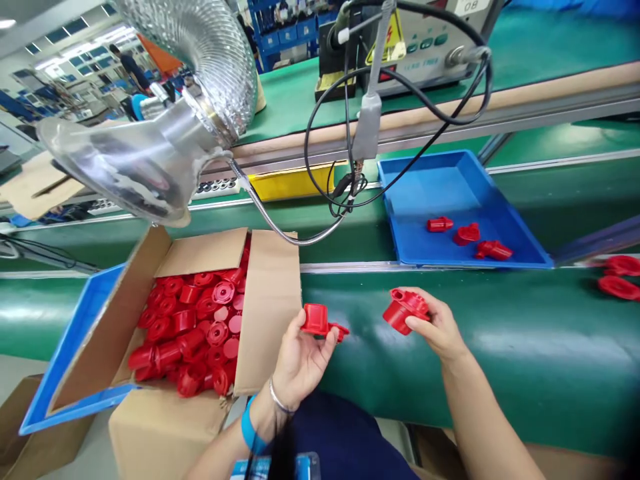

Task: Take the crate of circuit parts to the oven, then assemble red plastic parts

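My left hand grips a red plastic cap with a smaller red flap part at its right side. The fingertips hold it from the left and below. In my right hand is a red plastic cup-shaped housing, its thumb on the near side and its flanged end tilted up. The two parts are apart, both above the green work surface. To the left, an open cardboard box holds many similar red parts.
A blue tray with several red parts stands behind my right hand. Red rings lie at the right edge. A clear extraction hood overhangs the box. Black cables hang before a grey control unit. Another person is far back.
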A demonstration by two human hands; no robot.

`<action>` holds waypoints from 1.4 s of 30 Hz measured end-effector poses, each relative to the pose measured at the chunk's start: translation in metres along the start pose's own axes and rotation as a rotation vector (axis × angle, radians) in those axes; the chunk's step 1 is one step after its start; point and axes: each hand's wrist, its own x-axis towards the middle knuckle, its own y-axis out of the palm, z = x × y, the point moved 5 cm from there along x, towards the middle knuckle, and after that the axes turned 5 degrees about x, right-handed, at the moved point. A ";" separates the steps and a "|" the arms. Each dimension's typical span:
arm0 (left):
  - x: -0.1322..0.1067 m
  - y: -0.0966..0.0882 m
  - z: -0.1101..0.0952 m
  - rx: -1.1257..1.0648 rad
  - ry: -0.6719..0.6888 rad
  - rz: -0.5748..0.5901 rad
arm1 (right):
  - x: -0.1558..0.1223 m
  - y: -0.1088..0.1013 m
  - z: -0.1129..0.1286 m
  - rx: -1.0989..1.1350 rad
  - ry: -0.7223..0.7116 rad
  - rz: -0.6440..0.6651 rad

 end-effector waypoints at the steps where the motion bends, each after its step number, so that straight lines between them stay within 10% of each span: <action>1: 0.001 0.002 0.000 -0.022 0.002 -0.025 | -0.002 0.003 -0.005 0.001 0.021 -0.011; 7: 0.007 0.004 -0.004 -0.087 0.016 -0.069 | 0.012 -0.012 -0.039 -0.133 0.173 -0.157; 13: 0.005 0.006 -0.004 0.050 0.013 0.124 | 0.096 -0.127 -0.059 -0.819 0.363 -0.673; 18: -0.009 0.015 -0.007 0.376 0.190 0.552 | 0.147 -0.186 -0.086 -1.105 0.653 -0.546; 22: -0.016 0.017 -0.010 0.589 0.239 0.620 | 0.158 -0.196 -0.110 -1.151 0.863 -0.385; 25: -0.020 0.021 -0.016 0.792 0.296 0.592 | 0.155 -0.179 -0.099 -1.206 0.855 -0.329; 27: -0.023 0.023 -0.019 0.929 0.315 0.555 | 0.142 -0.144 -0.066 -1.199 0.607 -0.326; 31: -0.026 0.028 -0.017 1.104 0.365 0.544 | 0.059 -0.007 0.026 -0.740 -0.100 0.212; 35: -0.032 0.030 -0.010 1.245 0.438 0.588 | -0.035 0.092 0.074 -0.615 -0.278 0.591; 42: -0.047 0.001 -0.006 1.029 0.347 0.609 | -0.061 0.095 0.066 -0.284 -0.101 0.381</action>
